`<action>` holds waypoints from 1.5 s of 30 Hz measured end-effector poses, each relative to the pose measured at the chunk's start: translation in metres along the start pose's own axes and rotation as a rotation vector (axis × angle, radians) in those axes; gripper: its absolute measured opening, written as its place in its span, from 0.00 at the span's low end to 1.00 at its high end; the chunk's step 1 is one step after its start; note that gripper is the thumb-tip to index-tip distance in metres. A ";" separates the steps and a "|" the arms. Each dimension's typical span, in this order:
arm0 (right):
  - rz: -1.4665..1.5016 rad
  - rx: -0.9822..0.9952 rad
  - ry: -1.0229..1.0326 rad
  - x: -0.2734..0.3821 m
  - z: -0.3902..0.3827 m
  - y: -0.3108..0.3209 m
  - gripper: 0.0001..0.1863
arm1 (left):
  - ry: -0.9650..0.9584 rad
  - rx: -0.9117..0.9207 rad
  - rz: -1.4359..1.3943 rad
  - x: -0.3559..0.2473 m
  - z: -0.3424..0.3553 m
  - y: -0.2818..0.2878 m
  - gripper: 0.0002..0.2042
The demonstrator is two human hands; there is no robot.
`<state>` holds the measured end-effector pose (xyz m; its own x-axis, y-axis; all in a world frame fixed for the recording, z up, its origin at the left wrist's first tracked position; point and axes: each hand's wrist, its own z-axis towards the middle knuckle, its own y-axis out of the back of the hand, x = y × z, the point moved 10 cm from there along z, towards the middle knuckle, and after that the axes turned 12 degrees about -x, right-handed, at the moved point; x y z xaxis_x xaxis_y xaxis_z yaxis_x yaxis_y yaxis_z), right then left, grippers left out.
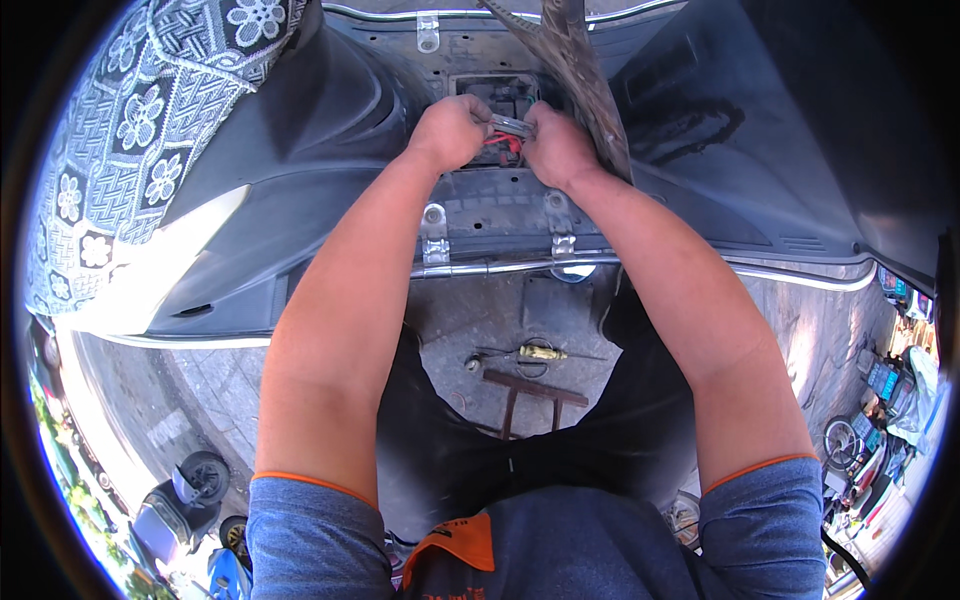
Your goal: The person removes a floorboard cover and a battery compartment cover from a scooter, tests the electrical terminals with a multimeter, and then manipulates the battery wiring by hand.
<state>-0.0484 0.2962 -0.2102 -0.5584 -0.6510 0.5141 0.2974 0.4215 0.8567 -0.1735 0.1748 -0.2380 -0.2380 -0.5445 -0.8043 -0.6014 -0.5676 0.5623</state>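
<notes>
Both of my hands are over an open rectangular compartment (497, 88) in the dark floorboard of a scooter (300, 150). My left hand (450, 132) pinches the left end of a grey, shiny bundle that looks like cable (512, 125). At its other end, my right hand (557, 145) has its fingers closed on it. Just below the bundle, a red wire (514, 144) loops inside the compartment. Darker parts behind it are too shaded to make out.
A brown upright post (575, 60) stands beside my right hand. A patterned cloth (140, 120) covers the seat at left. On the ground between my legs lie a yellow-handled screwdriver (541, 352) and a brown metal frame (535, 387). Assorted goods (880, 400) sit at far right.
</notes>
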 end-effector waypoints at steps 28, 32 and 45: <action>0.114 -0.012 -0.050 -0.004 0.002 0.001 0.10 | 0.012 -0.011 -0.034 0.005 0.006 -0.012 0.09; 0.121 -0.011 -0.043 -0.013 0.006 0.000 0.12 | 0.082 0.075 -0.107 -0.006 0.001 -0.014 0.09; 0.069 0.014 -0.078 -0.012 0.003 0.003 0.14 | 0.145 0.242 -0.254 -0.015 -0.005 -0.014 0.11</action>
<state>-0.0439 0.3070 -0.2141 -0.5958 -0.5691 0.5667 0.3269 0.4727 0.8184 -0.1579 0.1879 -0.2330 0.0416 -0.4972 -0.8666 -0.7945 -0.5425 0.2730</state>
